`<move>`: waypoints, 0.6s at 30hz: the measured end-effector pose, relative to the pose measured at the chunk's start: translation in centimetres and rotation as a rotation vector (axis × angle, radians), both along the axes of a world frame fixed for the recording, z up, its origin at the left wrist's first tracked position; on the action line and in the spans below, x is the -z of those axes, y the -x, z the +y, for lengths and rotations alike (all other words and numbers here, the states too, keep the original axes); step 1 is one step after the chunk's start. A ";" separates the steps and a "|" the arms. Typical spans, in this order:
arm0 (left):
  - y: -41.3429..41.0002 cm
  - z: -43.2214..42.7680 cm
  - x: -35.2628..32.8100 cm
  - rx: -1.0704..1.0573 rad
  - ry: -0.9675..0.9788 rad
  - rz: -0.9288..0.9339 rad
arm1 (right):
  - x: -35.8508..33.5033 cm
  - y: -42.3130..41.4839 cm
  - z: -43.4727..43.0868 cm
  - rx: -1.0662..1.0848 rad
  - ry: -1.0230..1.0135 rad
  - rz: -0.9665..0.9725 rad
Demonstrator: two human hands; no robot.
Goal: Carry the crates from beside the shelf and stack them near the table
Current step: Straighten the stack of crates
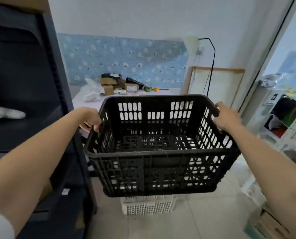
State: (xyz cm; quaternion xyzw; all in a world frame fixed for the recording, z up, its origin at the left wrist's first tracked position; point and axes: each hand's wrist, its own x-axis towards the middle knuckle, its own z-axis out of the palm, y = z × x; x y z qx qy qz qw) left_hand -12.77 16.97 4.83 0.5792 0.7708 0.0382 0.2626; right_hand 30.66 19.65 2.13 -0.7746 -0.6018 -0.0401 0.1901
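A black slotted plastic crate (158,171) hangs in the air in front of me, empty and roughly level. My left hand (90,119) grips its left rim and my right hand (227,118) grips its right rim. Directly below it on the tiled floor stands a white lattice crate (148,205), mostly hidden by the black one. Beyond the crate is a pale lilac table (86,102) against the wall. A dark shelf unit (31,104) fills the left side.
Cardboard boxes (108,84), a white plastic bag (92,91) and small items crowd the table's back. A framed board (216,83) leans on the wall. White storage cubes (282,121) stand at right, and boxes (268,225) lie at lower right.
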 end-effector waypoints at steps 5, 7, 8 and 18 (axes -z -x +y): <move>-3.1 6.4 1.3 -0.089 -0.043 0.004 | 1.7 -3.0 9.4 -0.109 -0.022 -0.010; -4.1 8.8 1.8 -0.122 -0.052 0.010 | 2.1 -4.0 12.4 -0.145 -0.014 -0.004; -4.5 9.9 2.0 -0.136 -0.055 0.015 | 2.4 -4.5 13.9 -0.159 -0.010 0.000; -4.7 19.4 4.1 -0.174 -0.038 0.123 | 4.7 -5.4 25.6 -0.244 0.009 0.023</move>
